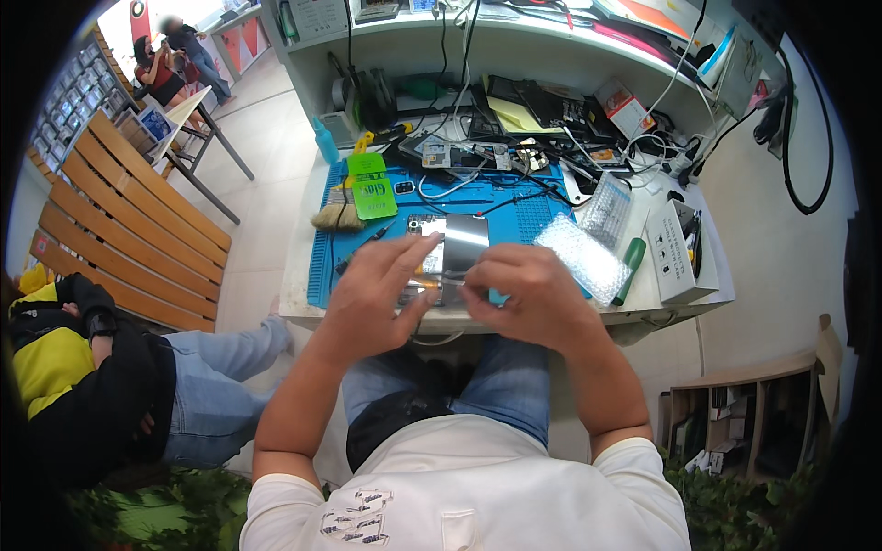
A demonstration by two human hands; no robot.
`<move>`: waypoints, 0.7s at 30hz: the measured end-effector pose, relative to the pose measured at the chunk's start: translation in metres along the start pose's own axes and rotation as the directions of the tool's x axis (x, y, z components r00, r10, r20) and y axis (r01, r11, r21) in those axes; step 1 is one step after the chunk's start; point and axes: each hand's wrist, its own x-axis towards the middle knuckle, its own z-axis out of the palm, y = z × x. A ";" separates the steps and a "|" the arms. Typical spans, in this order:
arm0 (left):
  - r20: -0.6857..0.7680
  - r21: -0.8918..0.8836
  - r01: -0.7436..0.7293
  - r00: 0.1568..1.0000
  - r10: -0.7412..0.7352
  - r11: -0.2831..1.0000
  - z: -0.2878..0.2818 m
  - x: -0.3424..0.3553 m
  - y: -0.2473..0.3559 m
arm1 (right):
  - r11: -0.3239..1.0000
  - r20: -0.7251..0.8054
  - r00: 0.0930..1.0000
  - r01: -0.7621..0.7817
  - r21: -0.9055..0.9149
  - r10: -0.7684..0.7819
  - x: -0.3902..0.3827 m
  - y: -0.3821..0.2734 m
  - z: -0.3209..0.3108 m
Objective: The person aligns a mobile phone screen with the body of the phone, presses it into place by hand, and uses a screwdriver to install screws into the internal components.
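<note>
An opened phone [457, 241] with a shiny metal inner plate lies on a blue work mat [514, 216] at the near edge of the bench. My left hand [378, 289] steadies the phone's left side, thumb and forefinger spread along its edge. My right hand [525, 292] pinches a thin tool with an orange handle [427, 284], which points left across the phone's lower end. What the tool's tip touches is hidden by my fingers.
On the mat lie a green card [370, 185], a brush [337, 212] and cables. Bubble wrap [582, 255], a green-handled screwdriver [630, 267] and a white box [672, 250] sit to the right. A seated person [110, 381] is on my left, by a wooden bench [129, 234].
</note>
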 end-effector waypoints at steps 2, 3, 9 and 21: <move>0.118 -0.085 0.057 0.992 -0.047 0.995 0.004 -0.002 0.006 | 1.000 -0.005 1.000 0.013 -0.013 -0.014 0.003 -0.004 0.005; 0.127 -0.089 0.074 0.990 -0.063 0.993 0.005 -0.004 0.009 | 1.000 -0.008 1.000 0.017 -0.017 -0.017 0.003 -0.004 0.007; 0.058 -0.205 0.191 0.981 -0.183 0.960 0.012 -0.013 0.008 | 0.998 -0.197 0.980 -0.005 0.062 0.017 -0.005 0.004 0.018; 0.004 -0.061 0.449 0.893 -0.450 0.891 0.010 -0.028 -0.080 | 0.890 -0.352 0.817 -0.425 0.167 0.456 -0.065 0.077 0.029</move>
